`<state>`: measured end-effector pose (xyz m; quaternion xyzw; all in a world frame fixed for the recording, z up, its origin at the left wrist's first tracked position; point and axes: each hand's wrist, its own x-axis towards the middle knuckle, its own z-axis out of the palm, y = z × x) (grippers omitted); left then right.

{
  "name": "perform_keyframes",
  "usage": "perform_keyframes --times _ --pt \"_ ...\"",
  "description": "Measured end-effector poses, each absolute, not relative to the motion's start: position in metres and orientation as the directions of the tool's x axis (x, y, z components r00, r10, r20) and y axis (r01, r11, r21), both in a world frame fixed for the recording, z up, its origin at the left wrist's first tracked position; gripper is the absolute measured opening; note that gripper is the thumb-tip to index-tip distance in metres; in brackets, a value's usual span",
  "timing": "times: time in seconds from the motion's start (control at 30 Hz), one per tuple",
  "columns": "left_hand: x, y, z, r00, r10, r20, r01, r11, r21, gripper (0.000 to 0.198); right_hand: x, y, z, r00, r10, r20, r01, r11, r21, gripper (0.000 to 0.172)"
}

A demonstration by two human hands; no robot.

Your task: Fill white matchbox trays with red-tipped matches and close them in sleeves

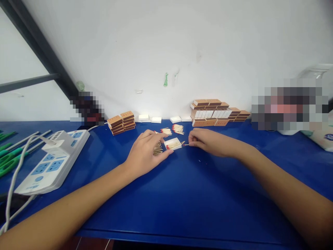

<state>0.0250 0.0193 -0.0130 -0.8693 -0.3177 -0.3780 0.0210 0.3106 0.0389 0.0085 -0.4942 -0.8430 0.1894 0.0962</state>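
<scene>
A small white matchbox tray (178, 141) lies on the blue table with several red-tipped matches (171, 146) in it. My left hand (145, 149) is curved round the tray's left end, thumb at its near edge and fingers at its far side. Beneath that hand, partly hidden, lies a heap of matches (157, 148). Just right of the tray, my right hand (203, 140) is closed in a pinch on a match (186, 144), its red head pointing left. Behind the tray are two small piles of matches, one left (165, 131) and one right (178, 129).
Stacked matchboxes stand along the wall at left (121, 122) and right (210, 114). White trays (156, 119) lie between the stacks. A white power strip (54, 166) with cables and green-handled tools (11, 158) occupy the left side.
</scene>
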Motion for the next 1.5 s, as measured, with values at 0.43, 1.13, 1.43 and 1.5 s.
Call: perform_keyframes --times 0.43,1.13,1.43,1.5 --pt "0.026 0.019 -0.013 0.523 0.556 0.646 0.573 -0.790 0.216 0.047 0.292 0.034 0.002 -0.546 0.837 0.039 0.752 0.511 -0.416 0.012" --pt "0.023 0.019 -0.013 0.554 0.587 0.590 0.596 -0.775 0.211 0.045 0.282 0.021 0.015 -0.496 0.844 0.203 0.788 0.536 -0.303 0.018" --pt "0.026 0.016 -0.010 0.606 0.605 0.517 0.608 -0.771 0.189 0.034 0.273 0.014 0.017 -0.486 0.826 0.286 0.844 0.528 -0.090 0.018" --pt "0.028 0.015 -0.010 0.620 0.607 0.498 0.605 -0.774 0.190 0.030 0.264 0.008 0.012 -0.543 0.801 0.250 0.802 0.583 -0.127 0.014"
